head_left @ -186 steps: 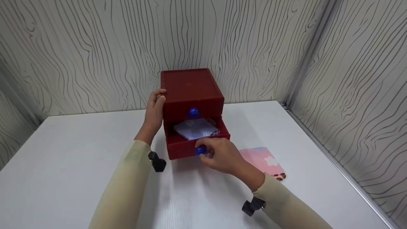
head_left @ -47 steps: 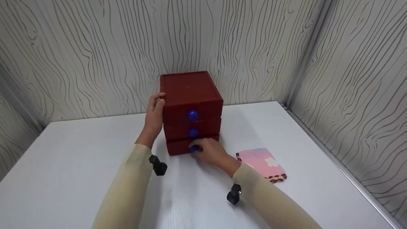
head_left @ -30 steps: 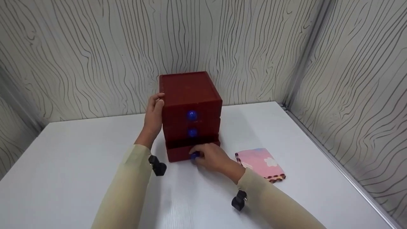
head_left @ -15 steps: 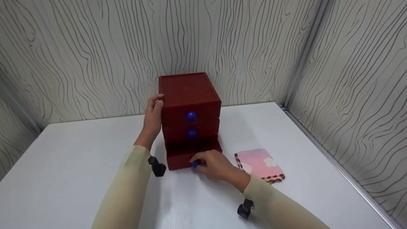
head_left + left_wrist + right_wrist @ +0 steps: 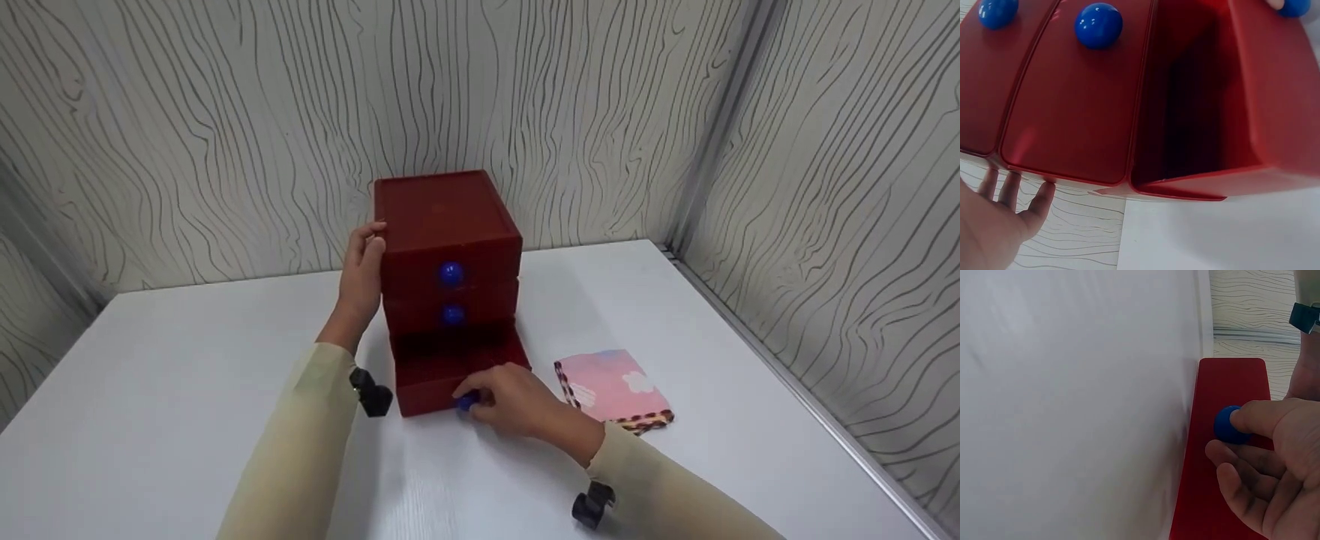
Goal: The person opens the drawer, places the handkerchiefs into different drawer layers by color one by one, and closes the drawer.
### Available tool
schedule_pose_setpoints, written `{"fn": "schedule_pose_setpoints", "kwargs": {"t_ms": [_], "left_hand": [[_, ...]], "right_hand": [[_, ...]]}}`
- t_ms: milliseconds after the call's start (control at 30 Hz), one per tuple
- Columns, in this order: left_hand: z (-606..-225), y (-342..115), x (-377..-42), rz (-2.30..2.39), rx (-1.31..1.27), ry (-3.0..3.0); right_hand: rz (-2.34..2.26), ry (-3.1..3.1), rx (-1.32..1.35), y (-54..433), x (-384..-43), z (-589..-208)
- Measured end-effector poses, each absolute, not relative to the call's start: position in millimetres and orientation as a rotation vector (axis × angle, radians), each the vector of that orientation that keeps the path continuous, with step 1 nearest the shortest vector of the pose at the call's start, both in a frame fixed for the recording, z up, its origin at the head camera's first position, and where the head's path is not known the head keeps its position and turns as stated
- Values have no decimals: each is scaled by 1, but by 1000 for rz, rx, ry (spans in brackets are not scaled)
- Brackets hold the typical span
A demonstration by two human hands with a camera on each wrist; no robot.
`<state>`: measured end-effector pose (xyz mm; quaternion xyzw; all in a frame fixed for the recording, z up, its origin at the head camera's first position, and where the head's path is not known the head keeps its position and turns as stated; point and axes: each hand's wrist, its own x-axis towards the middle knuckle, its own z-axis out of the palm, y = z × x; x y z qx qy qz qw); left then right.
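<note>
A red drawer cabinet with blue round knobs stands near the back wall. Its top and middle drawers are closed. The bottom drawer is pulled well out, and the left wrist view shows its inside dark and bare where visible. My left hand rests against the cabinet's left side, fingertips along its edge. Thumb and index finger of my right hand pinch the bottom drawer's blue knob; the other fingers are bent loosely below it.
To the right of the cabinet, a folded pink cloth with white cloud shapes and a striped edging lies on the white table. Wood-patterned panels rise behind and at the right.
Earlier the middle drawer stood out with a folded pale cloth inside; it is now closed. Since then my right hand has drawn the bottom drawer toward me. My left hand has stayed put.
</note>
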<state>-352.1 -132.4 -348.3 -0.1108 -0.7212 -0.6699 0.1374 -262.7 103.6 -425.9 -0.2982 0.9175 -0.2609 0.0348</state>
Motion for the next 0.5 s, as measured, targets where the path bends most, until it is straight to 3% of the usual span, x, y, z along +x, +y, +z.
{"fn": "schedule_pose_setpoints", "kwargs": {"t_ms": [500], "left_hand": [[-349, -133, -352, -1883, -346, -2115]], "right_hand": [[-739, 2757, -1076, 111, -237, -421]]}}
